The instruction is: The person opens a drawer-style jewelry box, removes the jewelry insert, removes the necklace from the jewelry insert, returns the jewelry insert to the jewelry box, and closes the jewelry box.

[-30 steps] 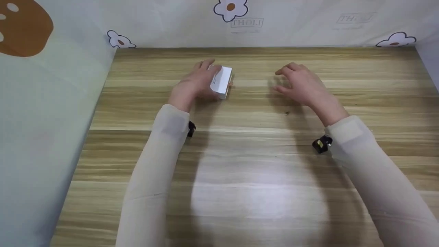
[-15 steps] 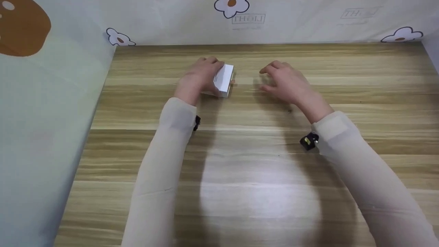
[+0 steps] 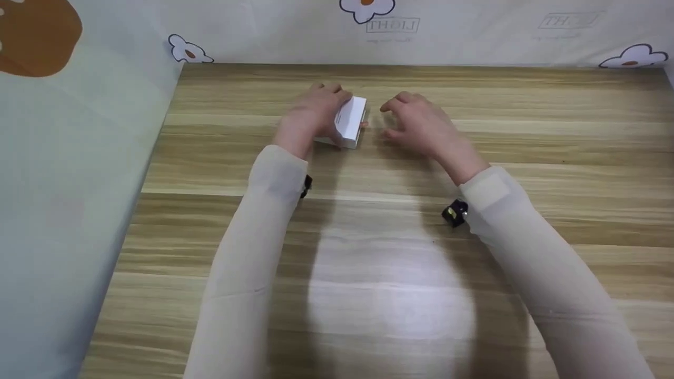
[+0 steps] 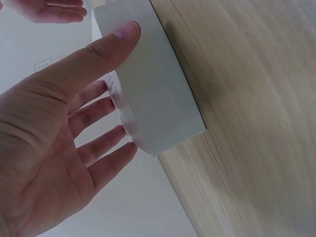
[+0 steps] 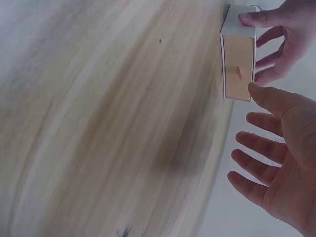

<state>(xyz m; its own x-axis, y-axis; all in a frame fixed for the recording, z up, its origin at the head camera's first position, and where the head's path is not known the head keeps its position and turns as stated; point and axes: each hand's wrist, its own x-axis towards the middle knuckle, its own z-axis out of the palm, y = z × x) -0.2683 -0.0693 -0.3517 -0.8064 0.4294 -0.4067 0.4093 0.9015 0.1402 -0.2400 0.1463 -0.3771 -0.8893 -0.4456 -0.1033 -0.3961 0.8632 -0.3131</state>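
A small white drawer box [image 3: 353,117] lies on the wooden table toward the back. My left hand [image 3: 315,113] grips it from the left, the thumb on its near side and the fingers over the top and far side. Its tan drawer front [image 5: 237,54] faces right and bears a small orange pull tab [image 5: 239,73]. My right hand [image 3: 421,123] hovers a short way right of the box, thumb and fingers apart and holding nothing. Small printed text shows on the box's top, partly covered by the left fingers.
The wooden table [image 3: 395,252] meets a pale wall sheet [image 3: 274,31] with printed flowers at the back. Another pale sheet [image 3: 105,158] borders the left side. A black wrist camera [image 3: 455,213] sits at the right cuff.
My right hand has moved left, closer to the box. The left hand has settled its grip on the box, which stays in about the same place.
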